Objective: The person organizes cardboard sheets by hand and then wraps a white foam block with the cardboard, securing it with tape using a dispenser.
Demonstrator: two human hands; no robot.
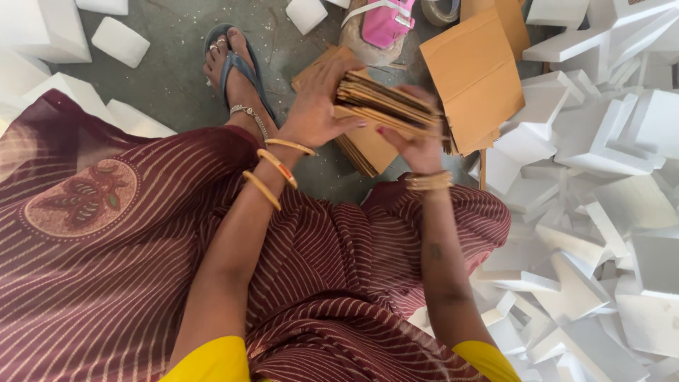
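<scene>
Both hands closed on our stack of cardboard sheets (pixel 385 106), centre top of frame: left hand (pixel 318 106) clasps its near end, right hand (pixel 417 141) grips underside. More cardboard (pixel 475 74) lies on floor (pixel 170 71) just beyond. We see white foam pieces (pixel 601 184) heaped at right, sandalled foot (pixel 233 67) upper left.

A thick stack of flat brown cardboard sheets (pixel 385 106) is lying almost level in the air, slightly tilted, edges showing.
</scene>
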